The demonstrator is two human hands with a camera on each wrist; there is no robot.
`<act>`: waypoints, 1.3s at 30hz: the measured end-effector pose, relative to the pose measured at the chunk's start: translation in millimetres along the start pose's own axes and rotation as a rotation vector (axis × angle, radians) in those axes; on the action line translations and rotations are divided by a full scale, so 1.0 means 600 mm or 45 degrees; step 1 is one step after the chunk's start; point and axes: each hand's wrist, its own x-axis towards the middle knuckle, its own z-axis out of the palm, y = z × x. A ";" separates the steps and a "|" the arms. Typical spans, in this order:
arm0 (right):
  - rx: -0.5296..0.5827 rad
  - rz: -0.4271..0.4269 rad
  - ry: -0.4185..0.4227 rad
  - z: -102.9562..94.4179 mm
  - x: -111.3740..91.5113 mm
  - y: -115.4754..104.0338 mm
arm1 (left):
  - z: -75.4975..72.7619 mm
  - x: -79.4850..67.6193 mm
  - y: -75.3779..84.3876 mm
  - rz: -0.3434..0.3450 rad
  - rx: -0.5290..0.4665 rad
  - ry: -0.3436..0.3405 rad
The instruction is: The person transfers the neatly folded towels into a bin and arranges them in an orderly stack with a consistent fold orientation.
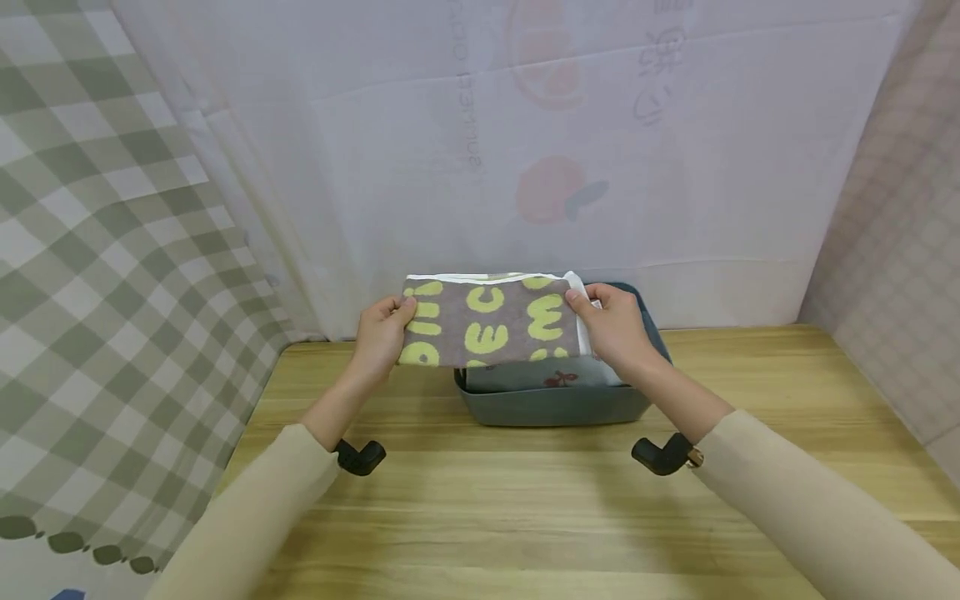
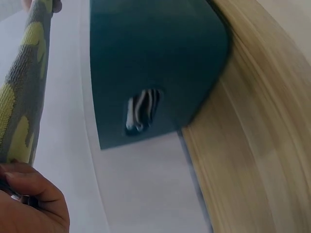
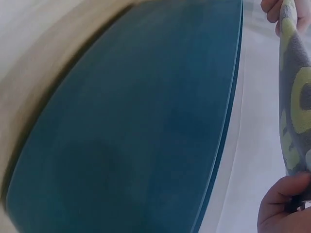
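A folded grey towel [image 1: 491, 321] with yellow letters and white edging is held up between two hands. My left hand [image 1: 381, 333] pinches its left end, thumb in front. At the other end, my right hand [image 1: 617, 327] grips it by the white edge. Both wrist views show the towel [image 2: 24, 87] stretched between the hands. Behind and below it stands a teal bin [image 1: 555, 408], partly covered by the towel and right hand. Inside the bin lies a pale cloth [image 1: 517, 377] with a red motif; the rest of the contents is hidden.
The bin rests on a wooden table [image 1: 480, 508] near its back edge. A white printed curtain [image 1: 420, 167] hangs behind, and a green checked cloth [image 1: 112, 250] hangs at the left. In the left wrist view, the bin's side [image 2: 160, 53] has a handle hole.
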 end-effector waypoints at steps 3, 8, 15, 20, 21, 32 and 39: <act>0.039 0.019 0.010 -0.015 0.004 0.006 | 0.016 0.003 0.002 0.015 0.024 -0.037; -0.006 -0.019 0.077 -0.041 0.009 0.020 | 0.042 0.006 0.007 0.055 0.083 -0.133; -0.056 -0.041 0.111 -0.074 0.010 0.033 | 0.074 0.009 0.015 0.070 0.044 -0.188; -0.043 -0.025 0.104 -0.094 0.014 0.036 | 0.093 0.013 0.014 0.069 0.079 -0.189; -0.048 -0.024 0.104 -0.097 0.015 0.037 | 0.096 0.015 0.014 0.067 0.086 -0.188; -0.127 0.036 0.065 -0.105 0.021 0.073 | 0.124 0.023 -0.014 -0.031 0.068 -0.162; -0.288 0.037 0.047 -0.107 0.021 0.088 | 0.133 0.018 -0.023 0.000 0.256 -0.126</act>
